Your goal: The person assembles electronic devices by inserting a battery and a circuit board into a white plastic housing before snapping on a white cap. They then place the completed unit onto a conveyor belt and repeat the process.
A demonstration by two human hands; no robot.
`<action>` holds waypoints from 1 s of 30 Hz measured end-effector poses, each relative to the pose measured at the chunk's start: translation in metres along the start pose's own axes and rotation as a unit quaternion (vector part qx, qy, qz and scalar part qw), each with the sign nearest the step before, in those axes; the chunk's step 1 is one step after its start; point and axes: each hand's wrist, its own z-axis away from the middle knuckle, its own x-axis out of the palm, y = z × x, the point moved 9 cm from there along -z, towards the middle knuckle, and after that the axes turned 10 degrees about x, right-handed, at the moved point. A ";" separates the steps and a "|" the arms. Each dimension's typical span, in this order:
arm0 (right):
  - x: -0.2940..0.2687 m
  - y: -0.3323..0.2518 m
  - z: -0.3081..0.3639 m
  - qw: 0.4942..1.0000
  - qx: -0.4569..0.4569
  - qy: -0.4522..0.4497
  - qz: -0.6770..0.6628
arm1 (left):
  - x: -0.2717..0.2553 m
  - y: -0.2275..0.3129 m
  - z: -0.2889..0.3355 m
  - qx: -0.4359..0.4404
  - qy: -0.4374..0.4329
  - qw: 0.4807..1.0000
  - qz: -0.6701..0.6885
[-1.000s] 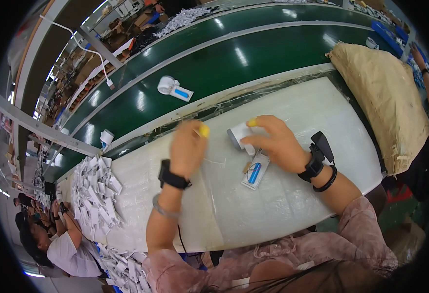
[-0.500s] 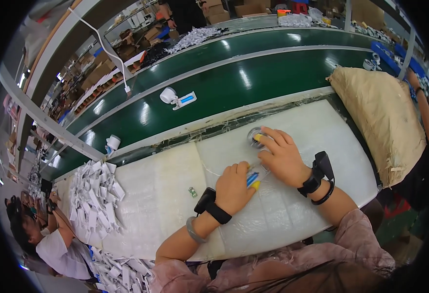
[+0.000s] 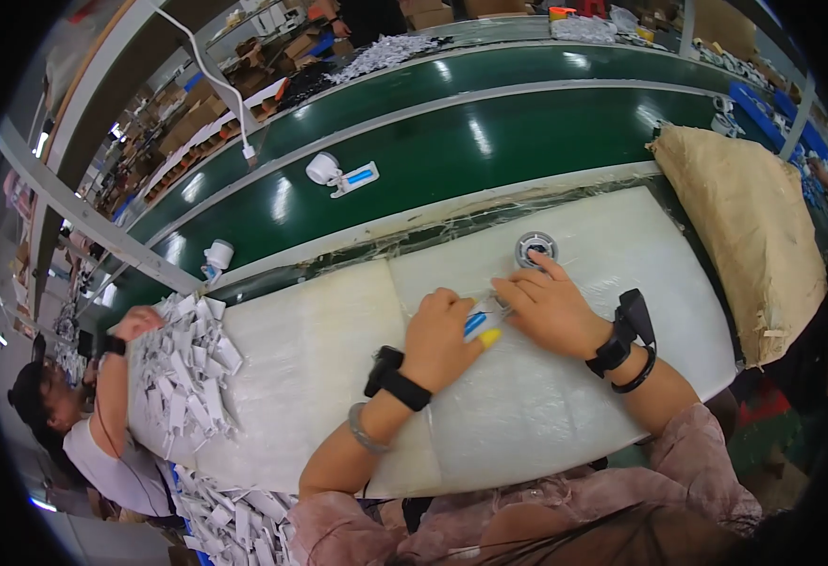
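On the pale padded worktop (image 3: 527, 406), my left hand (image 3: 439, 341) is closed around a white plastic housing (image 3: 471, 334) with a blue cylindrical cell (image 3: 475, 323) in it. A yellow cover (image 3: 489, 337) sits at my left thumb tip. My right hand (image 3: 551, 309) is beside it, its thumb side meeting the housing's far end, where thin wires seem to run. One right finger reaches onto a round grey-and-white lamp head (image 3: 535, 247) lying on the worktop. What the right fingertips pinch is partly hidden.
White plastic pieces (image 3: 187, 368) lie heaped at the left, where a co-worker's hand (image 3: 138, 323) reaches. Beyond the worktop, a green conveyor belt (image 3: 423, 156) carries white lamp units (image 3: 323, 170). A brown paper-covered bundle (image 3: 739, 236) stands at the right, a metal post (image 3: 102, 222) at the left.
The round lamp head now shows more fully, farther right, with fewer fingers over it. My right thumb side is now at the housing. The co-worker's hand has moved onto the white heap.
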 end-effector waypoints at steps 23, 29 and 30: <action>-0.039 -0.001 -0.002 0.981 0.051 0.119 -0.146 | 0.011 -0.014 0.008 -0.194 0.019 0.859 0.474; -0.045 0.001 0.000 0.977 0.059 0.122 -0.167 | 0.001 0.001 0.000 -0.118 0.080 0.776 0.615; -0.046 0.000 -0.001 0.976 0.058 0.121 -0.171 | 0.001 0.004 -0.001 -0.117 0.078 0.776 0.615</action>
